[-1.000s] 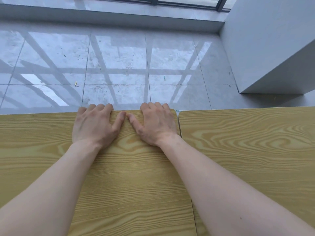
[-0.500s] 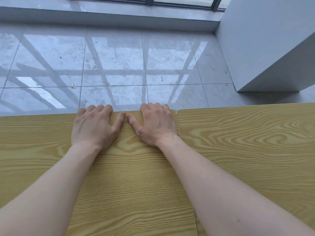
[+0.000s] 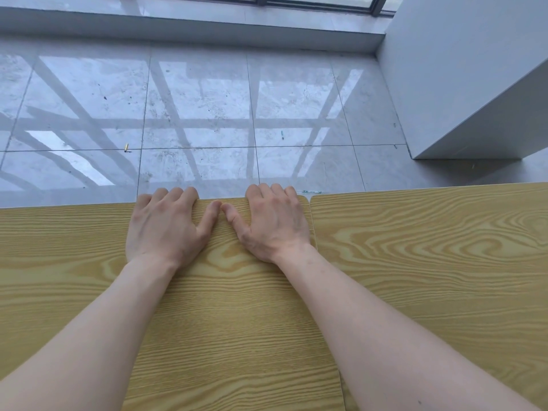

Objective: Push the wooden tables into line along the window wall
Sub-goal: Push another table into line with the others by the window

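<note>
Two light wooden tables stand side by side in the head view. The left table (image 3: pixel 74 262) fills the lower left and middle; the right table (image 3: pixel 430 247) fills the lower right, with a thin seam between them. My left hand (image 3: pixel 166 226) and my right hand (image 3: pixel 272 223) lie palm down on the left table near its far right corner. Their fingers curl over the far edge and the thumbs almost touch. The right table's far edge sits slightly farther forward than the left table's.
Glossy grey floor tiles (image 3: pixel 207 114) stretch from the tables to a low sill (image 3: pixel 189 28) under the window. A grey-white block (image 3: pixel 474 84) stands at the right. Small bits of litter (image 3: pixel 126 147) lie on the floor.
The view has shifted slightly; the tables' far edge sits a little lower in frame and more floor shows ahead. My hands keep the same hold on the left table's edge.
</note>
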`<state>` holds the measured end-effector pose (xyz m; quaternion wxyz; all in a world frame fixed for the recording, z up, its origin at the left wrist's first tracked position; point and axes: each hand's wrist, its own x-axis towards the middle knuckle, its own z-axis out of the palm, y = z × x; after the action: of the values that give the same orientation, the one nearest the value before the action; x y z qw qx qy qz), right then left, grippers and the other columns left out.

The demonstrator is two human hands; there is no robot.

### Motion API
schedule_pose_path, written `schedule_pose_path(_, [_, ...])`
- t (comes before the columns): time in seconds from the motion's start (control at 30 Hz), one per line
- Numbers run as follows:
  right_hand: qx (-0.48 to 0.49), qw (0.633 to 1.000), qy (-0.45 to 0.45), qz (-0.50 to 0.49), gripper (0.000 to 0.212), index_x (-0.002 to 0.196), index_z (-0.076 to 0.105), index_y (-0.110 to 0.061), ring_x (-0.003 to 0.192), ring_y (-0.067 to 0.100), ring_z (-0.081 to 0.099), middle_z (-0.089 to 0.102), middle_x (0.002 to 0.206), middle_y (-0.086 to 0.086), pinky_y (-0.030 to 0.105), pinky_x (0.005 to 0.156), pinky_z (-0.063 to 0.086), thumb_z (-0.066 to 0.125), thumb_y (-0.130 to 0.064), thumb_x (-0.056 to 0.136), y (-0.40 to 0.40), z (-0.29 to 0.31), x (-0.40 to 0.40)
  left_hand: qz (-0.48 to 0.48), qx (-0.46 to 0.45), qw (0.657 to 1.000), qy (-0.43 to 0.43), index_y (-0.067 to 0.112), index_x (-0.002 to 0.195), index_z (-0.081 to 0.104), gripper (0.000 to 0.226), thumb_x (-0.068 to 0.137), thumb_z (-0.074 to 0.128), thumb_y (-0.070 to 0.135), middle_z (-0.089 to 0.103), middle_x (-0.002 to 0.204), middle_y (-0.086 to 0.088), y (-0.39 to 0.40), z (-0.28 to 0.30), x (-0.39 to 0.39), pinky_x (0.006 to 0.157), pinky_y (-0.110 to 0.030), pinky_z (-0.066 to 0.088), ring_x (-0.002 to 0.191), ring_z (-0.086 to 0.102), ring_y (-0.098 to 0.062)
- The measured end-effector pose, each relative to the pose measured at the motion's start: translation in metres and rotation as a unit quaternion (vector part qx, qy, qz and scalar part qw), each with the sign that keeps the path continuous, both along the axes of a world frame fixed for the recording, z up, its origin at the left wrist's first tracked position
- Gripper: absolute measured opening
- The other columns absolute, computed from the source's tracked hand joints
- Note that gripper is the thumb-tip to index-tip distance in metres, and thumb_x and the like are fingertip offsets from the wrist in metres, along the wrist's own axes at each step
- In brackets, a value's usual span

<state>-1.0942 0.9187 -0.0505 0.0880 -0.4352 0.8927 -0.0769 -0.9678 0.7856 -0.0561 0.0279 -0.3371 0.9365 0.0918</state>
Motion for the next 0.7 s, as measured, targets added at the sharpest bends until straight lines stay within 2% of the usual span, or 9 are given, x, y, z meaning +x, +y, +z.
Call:
schedule_pose_path(0.33, [0.013,1.000,0.002,0.001,0.068,0.108,0.061,-0.016,0.102,0.027,0.056,0.066,0.106,0.004,0.046,0.100,0.038,0.023,-0.071,0.097,0.000,0.000,-0.001,0.004,0.003,1.000,-0.014,0.025,0.088,0.048,0.051,0.098,0.022,0.068,0.066,0.097,-0.004,0.001,0.003,0.000,0.096,-0.044,0.032,0.102,0.055,-0.031])
schedule_pose_path(0.4, [0.022,1.000,0.003,0.009,0.068,0.113,0.060,-0.016,0.106,0.027,0.056,0.066,0.112,0.004,0.046,0.102,0.036,0.021,-0.069,0.098,0.001,0.001,-0.001,0.002,0.005,1.000,-0.014,0.022,0.096,0.055,0.053,0.100,0.026,0.066,0.067,0.104,-0.008,0.001,0.004,-0.001,0.098,-0.047,0.032,0.107,0.055,-0.033])
schedule_pose_path(0.47, [0.031,0.999,0.006,0.022,0.066,0.121,0.059,-0.016,0.112,0.028,0.054,0.064,0.120,0.005,0.046,0.103,0.035,0.021,-0.066,0.101,0.001,0.002,-0.003,0.001,0.007,1.000,0.002,0.019,0.113,0.061,0.056,0.102,0.028,0.063,0.066,0.116,-0.013,0.000,0.004,0.001,0.103,-0.050,0.031,0.116,0.053,-0.037])
schedule_pose_path(0.57, [0.035,0.999,0.009,0.039,0.066,0.137,0.053,-0.017,0.125,0.028,0.050,0.060,0.133,0.006,0.045,0.112,0.031,0.022,-0.063,0.103,0.006,0.001,-0.002,0.007,-0.012,0.998,0.056,0.017,0.135,0.057,0.056,0.104,0.032,0.057,0.057,0.136,-0.018,0.004,0.010,0.010,0.115,-0.051,0.022,0.133,0.043,-0.040])
schedule_pose_path(0.63, [0.013,0.999,0.008,0.038,0.068,0.151,0.044,-0.016,0.141,0.028,0.041,0.052,0.148,0.008,0.046,0.123,0.021,0.023,-0.061,0.105,0.017,0.003,0.004,0.014,-0.015,0.996,0.085,0.018,0.141,0.051,0.055,0.105,0.034,0.055,0.051,0.144,-0.018,0.012,0.017,0.018,0.121,-0.049,0.015,0.140,0.036,-0.040])
schedule_pose_path(0.7, [-0.005,0.999,0.021,0.027,0.068,0.157,0.036,-0.015,0.152,0.027,0.028,0.040,0.160,0.010,0.047,0.127,0.011,0.025,-0.059,0.105,0.034,0.006,0.011,-0.001,-0.013,0.995,0.097,0.021,0.144,0.046,0.055,0.104,0.034,0.055,0.047,0.149,-0.016,0.025,0.022,0.029,0.124,-0.051,0.013,0.143,0.033,-0.040])
